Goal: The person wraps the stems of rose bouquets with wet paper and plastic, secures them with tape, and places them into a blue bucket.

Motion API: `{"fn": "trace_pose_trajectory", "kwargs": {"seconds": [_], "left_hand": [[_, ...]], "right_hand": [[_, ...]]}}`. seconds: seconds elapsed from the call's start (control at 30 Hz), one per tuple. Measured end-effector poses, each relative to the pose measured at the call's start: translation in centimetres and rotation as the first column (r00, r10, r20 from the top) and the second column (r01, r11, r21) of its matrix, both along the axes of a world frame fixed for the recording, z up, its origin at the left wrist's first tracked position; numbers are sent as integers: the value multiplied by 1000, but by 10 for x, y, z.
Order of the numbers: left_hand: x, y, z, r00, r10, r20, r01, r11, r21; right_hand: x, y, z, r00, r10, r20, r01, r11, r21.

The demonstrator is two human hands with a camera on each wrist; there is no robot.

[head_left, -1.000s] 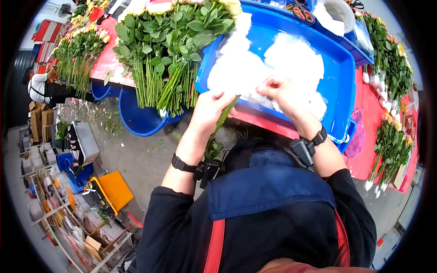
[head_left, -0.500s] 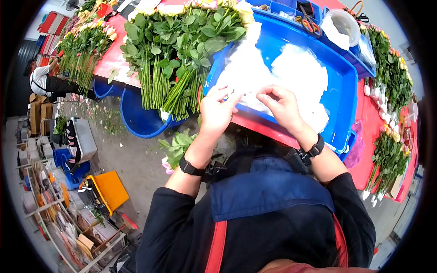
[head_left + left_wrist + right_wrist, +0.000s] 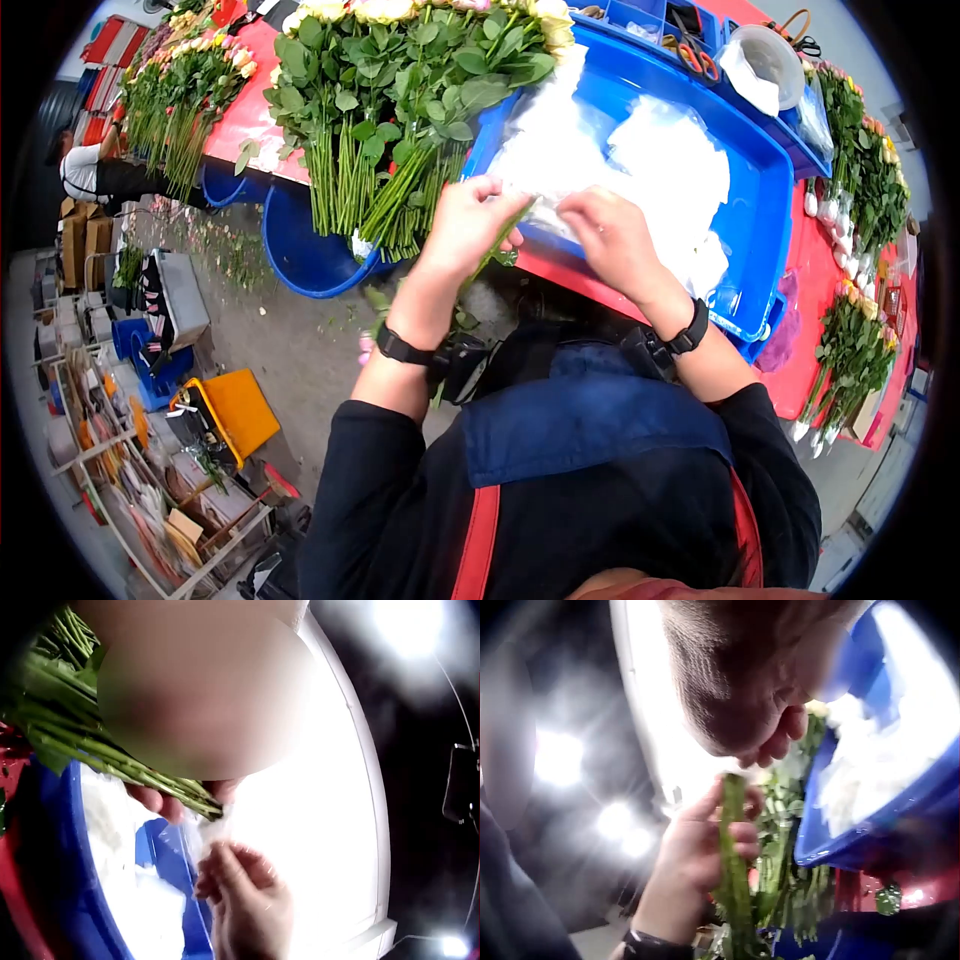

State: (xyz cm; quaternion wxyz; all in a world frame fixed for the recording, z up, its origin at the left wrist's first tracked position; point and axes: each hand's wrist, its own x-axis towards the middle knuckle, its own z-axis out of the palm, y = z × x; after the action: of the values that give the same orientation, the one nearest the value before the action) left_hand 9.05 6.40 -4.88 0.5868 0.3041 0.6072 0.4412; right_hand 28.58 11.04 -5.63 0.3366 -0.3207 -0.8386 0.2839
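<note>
My left hand point(image 3: 462, 228) grips a bundle of green flower stems point(image 3: 150, 776), their cut ends sticking out past the fingers. Leaves and a pink bloom point(image 3: 366, 345) hang below by the forearm. Facing those ends, my right hand point(image 3: 612, 238) has its fingers curled and pinches thin, see-through plastic point(image 3: 196, 834) at the stem tips. Both hands are at the front edge of a blue tray point(image 3: 752, 205), which holds a heap of white, glossy material point(image 3: 672, 150). Blur covers part of the left hand in its wrist view.
Bunches of pale roses point(image 3: 400, 110) lie left of the tray, stems toward me. Blue buckets point(image 3: 305, 255) stand below the red table point(image 3: 232, 120). Behind the tray are scissors point(image 3: 695, 62) and a white tub point(image 3: 765, 65). More roses point(image 3: 850, 335) lie at right. Another person point(image 3: 85, 170) is far left.
The stem bundle swung outward to the left, showing its leaves and pink bloom, then came back toward the body. My right hand has shifted slightly left, nearer the stem ends.
</note>
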Motion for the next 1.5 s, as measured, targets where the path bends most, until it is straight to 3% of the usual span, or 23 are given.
{"fn": "trace_pose_trajectory", "kwargs": {"seconds": [0.07,0.13,0.27,0.3,0.33,0.37,0.47,0.5,0.57,0.6,0.63,0.73,0.87,0.9,0.93,1.03,1.07,1.1,1.13,1.2,1.27,1.4,1.5], "left_hand": [[-14,0,-2,957,2,291,-20,998,59],[-10,1,-6,956,78,284,-105,991,80],[10,7,-35,959,226,-168,-154,921,357],[6,9,-43,920,269,284,-333,921,205],[5,12,-38,675,321,664,-421,907,-11],[8,14,-25,773,371,515,-419,908,-25],[-5,9,-31,982,121,-143,-80,962,262],[-9,12,-30,992,118,-49,-100,955,280],[-15,13,-19,987,46,152,-89,953,291],[-16,15,-18,977,21,211,-81,957,278],[-14,15,-18,975,-8,224,-57,957,284],[-5,14,-16,975,-51,217,-5,968,251],[-1,6,-7,988,-1,155,-29,982,187],[0,4,-3,986,-15,165,-19,979,202],[2,3,1,984,-29,173,-10,976,218],[18,5,9,983,-52,177,14,978,209],[27,6,11,981,-64,183,25,978,205],[40,8,13,984,-57,171,25,983,182],[55,11,14,985,-59,161,32,986,166],[90,13,20,989,-74,128,54,987,150],[121,6,27,994,-84,75,73,987,140],[151,-25,1,971,-224,-77,236,946,222],[191,-48,4,923,-366,-117,382,908,171]], "right_hand": [[-3,-1,-17,989,-72,-127,45,979,-201],[-9,-5,-23,976,-48,-211,-19,952,-304],[-41,-12,25,976,182,-120,-167,978,123],[-43,-14,25,974,217,-64,-205,967,150],[-46,-15,26,968,250,-7,-245,953,177],[-47,-15,27,959,280,50,-284,937,204],[-33,-25,14,989,145,21,-145,989,-9],[-27,-27,3,999,-34,27,39,982,-183],[-17,-14,-15,944,-329,-8,259,755,-602],[-15,1,-25,824,-507,-253,169,646,-744],[-16,14,-13,705,-663,-252,80,428,-900],[3,43,-17,747,-538,-391,-186,395,-900],[64,77,-45,742,-653,-152,351,572,-742],[96,84,-63,757,-641,126,628,662,-409],[118,89,-74,640,-669,378,716,697,23],[112,34,-22,519,-843,138,637,490,595],[114,19,-34,722,-680,130,586,700,408],[95,-13,-28,878,-475,58,479,871,-109],[70,-37,-2,972,-182,148,235,766,-599],[54,-61,-24,926,317,-205,-376,730,-570],[52,-84,-42,970,70,-234,-243,374,-895],[93,-98,-58,929,-90,-358,-259,530,-807],[132,-111,-70,947,-15,-320,-261,542,-799]]}}
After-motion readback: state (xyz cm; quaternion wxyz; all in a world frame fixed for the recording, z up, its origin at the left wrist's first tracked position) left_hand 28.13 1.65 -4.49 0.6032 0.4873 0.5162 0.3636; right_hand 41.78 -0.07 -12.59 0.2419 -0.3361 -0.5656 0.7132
